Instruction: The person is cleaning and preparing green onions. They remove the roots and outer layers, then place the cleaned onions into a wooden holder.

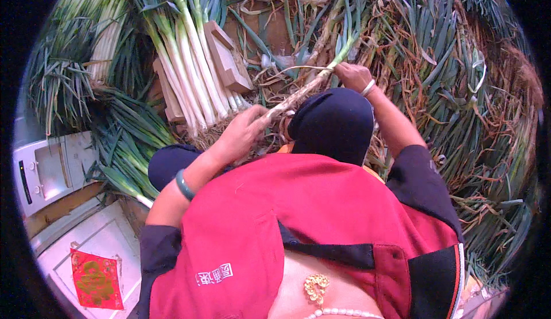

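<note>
My right hand (354,77) grips a long green onion (303,93) at the point where its pale stalk turns green. The onion slants across the view, its leaves towards the top and its dry-skinned, brownish lower stalk towards my left hand (245,130). The fingers of that hand close around the root end, which they partly hide. Just beyond it, a bundle of peeled green onions (189,69) with white stalks and shaggy roots lies between the sides of a wooden cradle (228,58).
A large heap of unpeeled green onions (443,73) with dry leaves fills the right side. More bundled green onions (103,48) stand at the upper left, and loose ones (129,147) lie below. A white appliance panel (56,170) borders the left. My knee (333,123) rises beneath the held stalk.
</note>
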{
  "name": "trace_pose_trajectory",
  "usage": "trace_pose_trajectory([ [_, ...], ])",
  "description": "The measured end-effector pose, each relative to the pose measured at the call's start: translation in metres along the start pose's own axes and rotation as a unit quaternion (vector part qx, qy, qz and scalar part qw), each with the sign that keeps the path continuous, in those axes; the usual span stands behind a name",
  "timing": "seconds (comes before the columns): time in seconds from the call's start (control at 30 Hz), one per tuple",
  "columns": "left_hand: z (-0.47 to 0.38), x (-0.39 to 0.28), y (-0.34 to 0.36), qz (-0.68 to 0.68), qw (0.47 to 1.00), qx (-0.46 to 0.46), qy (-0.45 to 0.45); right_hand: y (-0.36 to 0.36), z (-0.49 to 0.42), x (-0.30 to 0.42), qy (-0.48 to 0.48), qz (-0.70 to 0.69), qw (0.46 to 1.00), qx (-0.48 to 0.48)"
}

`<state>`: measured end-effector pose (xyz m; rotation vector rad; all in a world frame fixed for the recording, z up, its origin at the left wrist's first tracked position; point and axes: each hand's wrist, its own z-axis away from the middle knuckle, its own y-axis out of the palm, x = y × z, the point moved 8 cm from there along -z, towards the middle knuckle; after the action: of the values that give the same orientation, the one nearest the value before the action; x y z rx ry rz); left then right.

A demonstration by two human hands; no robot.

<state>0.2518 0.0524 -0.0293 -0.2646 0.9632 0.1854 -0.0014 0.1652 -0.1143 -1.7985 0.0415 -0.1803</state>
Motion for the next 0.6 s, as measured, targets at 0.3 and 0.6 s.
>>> trace_pose_trajectory([
  [0.3, -0.026, 0.013, -0.019, -0.126, 0.990, -0.012, 0.055, -0.019, -0.012, -0.007, 0.297, -0.237, 0.925, -0.022],
  [0.6, -0.022, -0.011, -0.077, -0.120, 0.977, -0.122, 0.128, -0.059, -0.003, -0.067, 0.224, -0.032, 0.951, 0.212],
])
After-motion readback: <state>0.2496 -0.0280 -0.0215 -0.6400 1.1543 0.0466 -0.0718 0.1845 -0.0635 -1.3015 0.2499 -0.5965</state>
